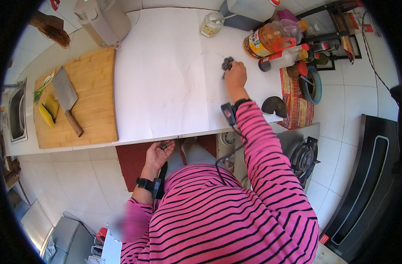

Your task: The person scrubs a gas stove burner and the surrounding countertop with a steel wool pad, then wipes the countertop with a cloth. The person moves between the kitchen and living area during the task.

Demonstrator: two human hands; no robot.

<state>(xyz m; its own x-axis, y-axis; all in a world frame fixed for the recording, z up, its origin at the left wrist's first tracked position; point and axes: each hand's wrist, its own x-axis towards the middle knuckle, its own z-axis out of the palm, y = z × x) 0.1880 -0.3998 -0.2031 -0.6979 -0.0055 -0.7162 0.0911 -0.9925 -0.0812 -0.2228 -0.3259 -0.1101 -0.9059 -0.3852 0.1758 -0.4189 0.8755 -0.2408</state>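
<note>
My right hand (237,76) reaches over the white-covered counter (168,72), its fingers curled against a dark grey clump (227,62). What the clump is made of cannot be told. A smaller dark bit shows just below it, partly hidden by the fingers. My left hand (157,154) is palm up and slightly cupped below the counter's front edge, with dark crumbly material (162,146) lying in it. Faint grey smudges mark the white cover between the hands. A dark semicircular piece (274,106) lies to the right of my right forearm.
A cleaver (65,89), yellow squash pieces (49,109) and scallions (43,87) lie on a wooden cutting board (95,99). Behind are a glass jar (211,25), an oil jug (266,39) and several bottles. A gas burner (303,156) is at right. A cable hangs from my right wrist device (228,114).
</note>
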